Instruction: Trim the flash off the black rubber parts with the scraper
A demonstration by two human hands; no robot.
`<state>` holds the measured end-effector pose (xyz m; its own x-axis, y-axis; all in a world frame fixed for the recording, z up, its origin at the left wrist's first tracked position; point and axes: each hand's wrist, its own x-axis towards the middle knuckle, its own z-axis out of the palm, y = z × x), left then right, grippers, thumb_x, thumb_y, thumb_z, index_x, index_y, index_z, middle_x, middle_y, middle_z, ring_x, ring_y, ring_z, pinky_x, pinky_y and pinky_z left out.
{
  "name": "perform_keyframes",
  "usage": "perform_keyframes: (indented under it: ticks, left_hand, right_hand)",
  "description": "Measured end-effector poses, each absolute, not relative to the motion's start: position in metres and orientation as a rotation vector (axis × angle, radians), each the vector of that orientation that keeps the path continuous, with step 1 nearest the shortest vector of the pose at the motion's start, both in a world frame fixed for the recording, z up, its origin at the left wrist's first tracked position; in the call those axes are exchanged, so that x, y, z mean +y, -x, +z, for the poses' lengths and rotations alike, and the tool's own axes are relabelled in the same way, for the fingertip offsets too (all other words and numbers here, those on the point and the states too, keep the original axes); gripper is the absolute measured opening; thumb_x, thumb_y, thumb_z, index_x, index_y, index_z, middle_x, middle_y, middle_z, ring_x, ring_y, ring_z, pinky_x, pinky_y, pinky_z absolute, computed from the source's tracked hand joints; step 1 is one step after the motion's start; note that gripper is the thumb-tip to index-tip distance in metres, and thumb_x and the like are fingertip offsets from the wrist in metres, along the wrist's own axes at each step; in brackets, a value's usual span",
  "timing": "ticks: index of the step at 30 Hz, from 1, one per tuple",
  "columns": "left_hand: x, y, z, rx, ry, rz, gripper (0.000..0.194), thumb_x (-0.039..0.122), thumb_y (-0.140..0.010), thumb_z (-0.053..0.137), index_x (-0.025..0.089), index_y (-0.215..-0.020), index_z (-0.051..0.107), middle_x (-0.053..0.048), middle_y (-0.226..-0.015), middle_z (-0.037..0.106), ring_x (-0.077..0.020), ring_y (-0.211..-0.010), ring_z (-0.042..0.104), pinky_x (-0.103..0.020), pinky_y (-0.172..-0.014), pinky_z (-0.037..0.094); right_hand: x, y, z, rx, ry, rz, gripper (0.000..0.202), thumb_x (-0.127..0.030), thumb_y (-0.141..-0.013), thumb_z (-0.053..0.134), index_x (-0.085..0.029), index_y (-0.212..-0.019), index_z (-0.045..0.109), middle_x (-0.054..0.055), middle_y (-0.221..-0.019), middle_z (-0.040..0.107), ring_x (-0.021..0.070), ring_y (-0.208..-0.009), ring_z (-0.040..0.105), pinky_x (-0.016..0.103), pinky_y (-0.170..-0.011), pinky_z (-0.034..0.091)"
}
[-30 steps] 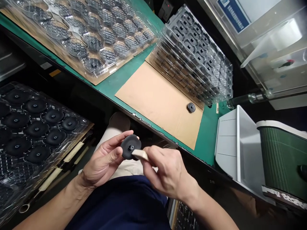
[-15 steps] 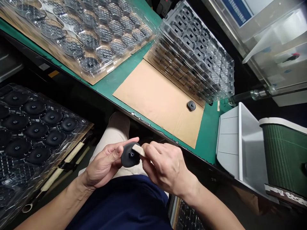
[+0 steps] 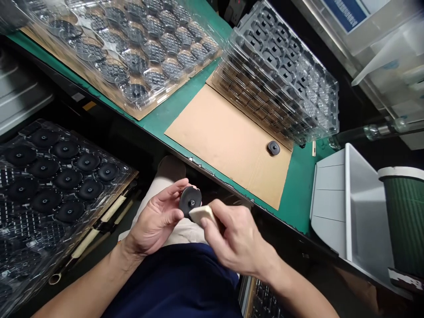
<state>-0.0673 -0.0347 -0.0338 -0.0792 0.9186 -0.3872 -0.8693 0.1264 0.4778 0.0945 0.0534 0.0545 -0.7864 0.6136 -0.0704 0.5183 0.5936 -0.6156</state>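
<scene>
Between the fingers and thumb of my left hand (image 3: 155, 221) is a round black disc (image 3: 186, 198) with a small raised hub at its centre, held above my lap. My right hand (image 3: 236, 236) is closed on a flat cream-coloured pad (image 3: 202, 213), whose tip meets the lower right part of the disc beside the hub. A smaller black round part (image 3: 273, 148) lies on the cardboard sheet (image 3: 225, 137) on the green table.
Clear trays (image 3: 135, 48) lie on the table at upper left, and a tall tray stack (image 3: 265, 84) stands behind the cardboard. A tray of black discs (image 3: 68, 179) is at left. A grey bin (image 3: 331, 190) and a green roller (image 3: 404, 216) are at right.
The disc has turned in my left hand and its fingers have shifted around it. The pad has moved from the disc's upper right to its lower right. The whole view has shifted slightly.
</scene>
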Motion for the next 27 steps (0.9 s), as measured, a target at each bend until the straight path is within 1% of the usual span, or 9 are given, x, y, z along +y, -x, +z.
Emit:
perform_keyframes:
  ticks: [2,4,6,9,15,19,23,25,27]
  left_hand:
    - [-0.033,0.066,-0.029,0.79,-0.186,1.515,0.056,0.017,-0.066,0.095,0.026,-0.118,0.079,-0.007,-0.123,0.075,-0.0232,-0.113,0.068,-0.028,-0.099,0.055]
    - [-0.031,0.065,-0.023,0.831,-0.237,1.55,0.055,0.016,-0.064,0.096,0.026,-0.116,0.08,-0.006,-0.122,0.075,-0.0229,-0.111,0.069,-0.028,-0.096,0.056]
    - [-0.03,0.067,-0.017,0.87,-0.235,1.602,0.055,0.018,-0.064,0.096,0.028,-0.115,0.08,-0.004,-0.12,0.076,-0.0217,-0.109,0.07,-0.027,-0.096,0.056]
    - [-0.029,0.072,-0.012,0.916,-0.225,1.651,0.055,0.02,-0.063,0.097,0.03,-0.114,0.08,-0.003,-0.116,0.078,-0.0204,-0.11,0.07,-0.025,-0.099,0.055]
    - [-0.031,0.077,-0.017,0.9,-0.206,1.574,0.056,0.026,-0.067,0.096,0.03,-0.12,0.079,-0.003,-0.119,0.078,-0.0205,-0.116,0.068,-0.023,-0.1,0.055]
    - [-0.035,0.079,-0.02,0.886,-0.209,1.474,0.056,0.029,-0.071,0.093,0.027,-0.125,0.077,-0.007,-0.123,0.077,-0.0217,-0.115,0.069,-0.022,-0.096,0.056]
    - [-0.039,0.083,-0.025,0.853,-0.217,1.365,0.049,0.034,-0.077,0.089,0.022,-0.123,0.078,-0.011,-0.118,0.078,-0.0204,-0.102,0.073,-0.02,-0.086,0.058]
    - [-0.042,0.085,-0.029,0.827,-0.209,1.302,0.05,0.038,-0.08,0.086,0.02,-0.125,0.077,-0.013,-0.115,0.079,-0.0199,-0.097,0.073,-0.02,-0.083,0.058]
    - [-0.044,0.085,-0.034,0.791,-0.21,1.24,0.053,0.043,-0.081,0.085,0.017,-0.126,0.076,-0.014,-0.114,0.079,-0.0215,-0.097,0.073,-0.023,-0.084,0.059]
  right_hand:
    - [0.047,-0.09,0.056,-2.547,0.973,1.108,0.016,-0.021,-0.1,0.047,-0.021,-0.084,0.044,-0.007,-0.064,0.037,0.0085,-0.051,0.03,0.026,-0.051,0.025]
    - [0.042,-0.086,0.058,-2.487,0.929,1.103,0.01,-0.02,-0.1,0.047,-0.02,-0.091,0.05,-0.005,-0.069,0.043,0.0086,-0.055,0.035,0.025,-0.054,0.028]
    - [0.041,-0.084,0.06,-2.52,0.89,1.044,0.008,-0.019,-0.1,0.048,-0.019,-0.093,0.053,-0.004,-0.072,0.046,0.0088,-0.057,0.036,0.025,-0.056,0.029]
    - [0.045,-0.09,0.058,-2.598,0.931,0.913,0.012,-0.02,-0.1,0.049,-0.019,-0.089,0.053,-0.004,-0.07,0.046,0.0092,-0.056,0.035,0.026,-0.056,0.028]
    - [0.055,-0.1,0.053,-2.722,0.935,0.675,0.015,-0.023,-0.1,0.05,-0.02,-0.087,0.054,-0.003,-0.07,0.048,0.0115,-0.059,0.038,0.027,-0.06,0.03]
    - [0.058,-0.101,0.054,-2.806,0.884,0.563,0.016,-0.023,-0.101,0.049,-0.02,-0.086,0.053,-0.002,-0.072,0.05,0.0127,-0.062,0.04,0.029,-0.063,0.03]
    - [0.061,-0.102,0.056,-2.881,0.794,0.466,0.017,-0.026,-0.103,0.047,-0.019,-0.09,0.055,-0.001,-0.075,0.053,0.0142,-0.065,0.042,0.032,-0.064,0.029]
    - [0.063,-0.102,0.057,-2.93,0.719,0.444,0.02,-0.028,-0.105,0.045,-0.018,-0.091,0.056,0.0,-0.075,0.053,0.0149,-0.065,0.041,0.033,-0.064,0.029]
    - [0.065,-0.102,0.058,-2.983,0.634,0.42,0.02,-0.028,-0.105,0.045,-0.018,-0.093,0.057,0.0,-0.075,0.051,0.0154,-0.065,0.039,0.034,-0.063,0.027]
